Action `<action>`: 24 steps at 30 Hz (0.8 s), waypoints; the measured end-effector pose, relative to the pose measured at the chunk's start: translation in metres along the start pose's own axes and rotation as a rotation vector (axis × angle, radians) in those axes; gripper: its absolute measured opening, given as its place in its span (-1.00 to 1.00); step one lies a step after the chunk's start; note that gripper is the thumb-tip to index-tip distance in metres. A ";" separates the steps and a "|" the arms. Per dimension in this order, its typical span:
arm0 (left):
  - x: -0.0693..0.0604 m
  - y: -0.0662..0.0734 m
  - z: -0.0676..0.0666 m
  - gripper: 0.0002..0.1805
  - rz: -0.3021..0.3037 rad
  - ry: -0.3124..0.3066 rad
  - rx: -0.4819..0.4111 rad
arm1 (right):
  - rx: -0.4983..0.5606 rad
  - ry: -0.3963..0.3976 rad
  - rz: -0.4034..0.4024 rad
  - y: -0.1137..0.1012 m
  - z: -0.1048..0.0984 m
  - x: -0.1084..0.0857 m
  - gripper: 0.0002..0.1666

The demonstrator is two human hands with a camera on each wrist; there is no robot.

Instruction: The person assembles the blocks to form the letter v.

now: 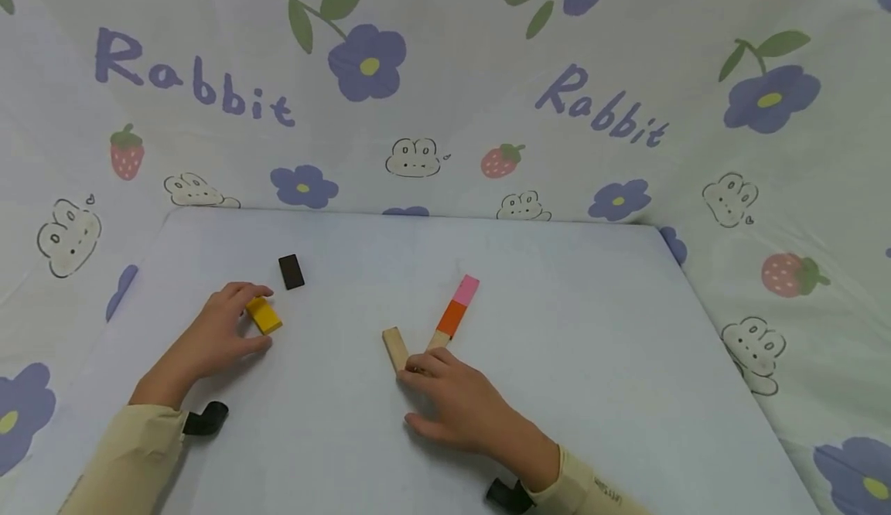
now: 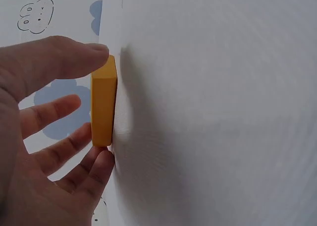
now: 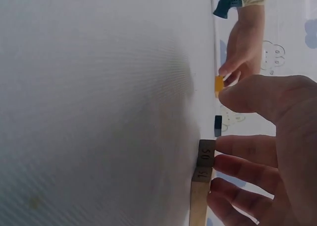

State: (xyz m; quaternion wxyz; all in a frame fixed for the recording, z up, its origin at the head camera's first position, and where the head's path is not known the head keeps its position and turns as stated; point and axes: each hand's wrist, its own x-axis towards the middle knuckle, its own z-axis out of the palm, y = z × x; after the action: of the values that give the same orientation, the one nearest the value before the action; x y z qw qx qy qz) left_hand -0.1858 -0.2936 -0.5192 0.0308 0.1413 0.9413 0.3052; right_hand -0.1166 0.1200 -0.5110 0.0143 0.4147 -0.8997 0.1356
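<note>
My left hand (image 1: 221, 333) is spread around a yellow block (image 1: 264, 315), thumb by one end and fingers by the other; the head view shows a narrow gap at the thumb. A dark block (image 1: 291, 271) lies just beyond. My right hand (image 1: 462, 403) rests its fingertips at the near ends of two plain wooden blocks, its thumb apart from them. The left wooden block (image 1: 394, 347) is in plain sight, while the other wooden block (image 1: 438, 340) is partly hidden by the fingers. Printed marks show on their end faces in the right wrist view.
An orange block (image 1: 452, 318) and a pink block (image 1: 466, 290) continue in a slanted line from the right wooden block. All lie on a white tabletop (image 1: 592, 329). Behind and beside it hangs a cloth (image 1: 445, 51) printed with rabbits, flowers and strawberries.
</note>
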 end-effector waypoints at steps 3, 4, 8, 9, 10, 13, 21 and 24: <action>0.001 -0.001 -0.001 -0.22 -0.006 -0.010 -0.002 | 0.007 0.015 0.001 0.000 0.002 -0.001 -0.39; 0.001 -0.001 -0.001 -0.23 -0.009 -0.013 -0.003 | 0.005 0.018 0.001 0.000 0.002 -0.001 -0.39; 0.002 -0.002 -0.003 -0.24 -0.009 -0.015 0.002 | -0.004 0.039 -0.014 0.001 0.002 -0.001 -0.40; 0.003 -0.001 -0.003 -0.24 -0.008 -0.015 0.002 | -0.008 0.037 -0.013 0.001 0.002 -0.001 -0.40; 0.003 -0.001 -0.004 -0.24 -0.009 -0.018 0.005 | -0.010 0.033 -0.012 0.001 0.002 -0.001 -0.40; 0.005 -0.002 -0.006 -0.22 -0.020 -0.032 0.015 | -0.016 0.019 -0.005 0.001 0.003 -0.001 -0.40; 0.007 -0.005 -0.008 -0.20 -0.032 -0.052 0.023 | -0.017 0.008 0.000 0.001 0.002 -0.001 -0.39; 0.008 -0.002 -0.009 -0.21 -0.023 -0.044 0.016 | -0.025 0.009 -0.007 0.000 0.001 0.000 -0.39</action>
State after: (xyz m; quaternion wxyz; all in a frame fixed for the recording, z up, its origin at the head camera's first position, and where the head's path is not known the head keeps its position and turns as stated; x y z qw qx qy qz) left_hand -0.1950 -0.2983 -0.5130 0.0539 0.1374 0.9443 0.2940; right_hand -0.1164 0.1203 -0.5118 0.0239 0.4169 -0.8999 0.1262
